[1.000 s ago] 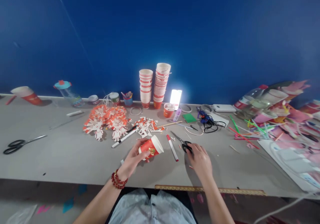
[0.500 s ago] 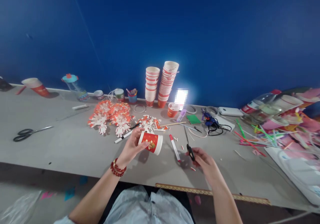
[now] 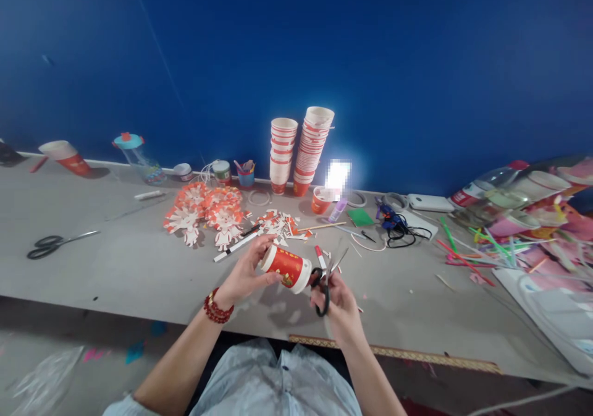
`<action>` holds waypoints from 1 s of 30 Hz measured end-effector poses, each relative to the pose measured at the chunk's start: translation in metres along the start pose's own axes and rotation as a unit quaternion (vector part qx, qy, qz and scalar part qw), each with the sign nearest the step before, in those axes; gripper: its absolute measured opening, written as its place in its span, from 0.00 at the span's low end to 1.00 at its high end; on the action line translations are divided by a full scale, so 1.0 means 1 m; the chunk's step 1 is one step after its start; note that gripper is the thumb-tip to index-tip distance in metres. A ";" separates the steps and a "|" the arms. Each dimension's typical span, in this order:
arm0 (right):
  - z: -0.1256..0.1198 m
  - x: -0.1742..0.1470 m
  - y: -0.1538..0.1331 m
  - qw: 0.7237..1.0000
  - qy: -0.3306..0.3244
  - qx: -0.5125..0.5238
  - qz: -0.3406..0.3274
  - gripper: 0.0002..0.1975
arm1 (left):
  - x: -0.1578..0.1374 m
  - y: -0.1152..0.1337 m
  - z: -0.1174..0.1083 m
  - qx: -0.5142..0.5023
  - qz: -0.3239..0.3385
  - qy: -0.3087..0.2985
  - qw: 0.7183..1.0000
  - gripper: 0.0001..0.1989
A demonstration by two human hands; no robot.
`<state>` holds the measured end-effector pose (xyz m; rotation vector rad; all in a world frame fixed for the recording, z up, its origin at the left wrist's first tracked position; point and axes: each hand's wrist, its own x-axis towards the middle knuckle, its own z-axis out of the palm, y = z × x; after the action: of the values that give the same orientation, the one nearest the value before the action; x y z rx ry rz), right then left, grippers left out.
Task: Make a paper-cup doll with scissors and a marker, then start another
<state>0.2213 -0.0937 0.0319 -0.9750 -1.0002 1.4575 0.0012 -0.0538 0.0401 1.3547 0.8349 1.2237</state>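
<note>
A red paper cup [image 3: 288, 267] with white ends lies tipped on its side in my left hand [image 3: 250, 274], the fingers wrapped around it. Black-handled scissors [image 3: 323, 291] are in my right hand [image 3: 341, 305], close to the cup's right end, with the blades parted and pointing away from me. Just past the scissors, a red-capped marker [image 3: 320, 256] lies partly covered. Beyond the cup is a heap of red and white paper scraps [image 3: 278, 224]. Cut-out red and white paper figures [image 3: 204, 212] are piled to the left.
Two tall stacks of paper cups [image 3: 283, 156] stand by the blue wall. Another pair of scissors [image 3: 55, 244] lies far left. On the right are a blue glue gun [image 3: 391, 219] with a black cord, coloured sticks [image 3: 486, 243] and a plastic bottle [image 3: 491, 187].
My right hand has brought the scissors left, up beside the cup, and their blades have opened. The cup has shifted slightly right in my left hand.
</note>
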 end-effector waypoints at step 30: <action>0.007 -0.042 0.009 0.964 -0.224 -0.046 0.137 0.28 | -0.009 0.004 0.037 -0.302 -0.062 0.167 0.937 0.27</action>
<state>0.2164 -0.1366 0.0278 -0.8923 -1.3057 1.9334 0.0343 -0.0720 0.0464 0.5988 0.6780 1.4762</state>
